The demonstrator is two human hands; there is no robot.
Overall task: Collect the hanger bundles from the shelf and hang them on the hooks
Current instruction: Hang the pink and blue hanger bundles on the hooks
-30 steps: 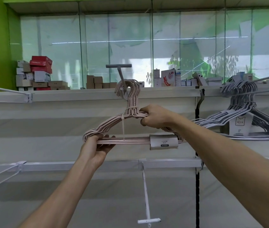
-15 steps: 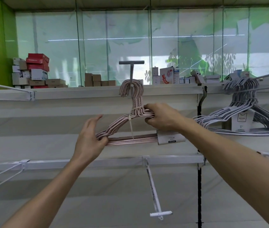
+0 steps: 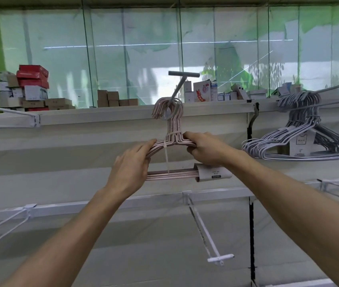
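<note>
Pink hanger bundle (image 3: 171, 141) on hook (image 3: 178, 88) | right hand (image 3: 206, 150) grips shoulder | left hand (image 3: 131, 164) fingers straight, touching

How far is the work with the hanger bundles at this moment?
Done: a grey hanger bundle already hangs on the right hook. In hand: the pink hanger bundle has its hook ends over the grey peg; the left hand touches its left shoulder and the right hand grips its right shoulder. Left: letting go; the lower white hook carries nothing.
</note>
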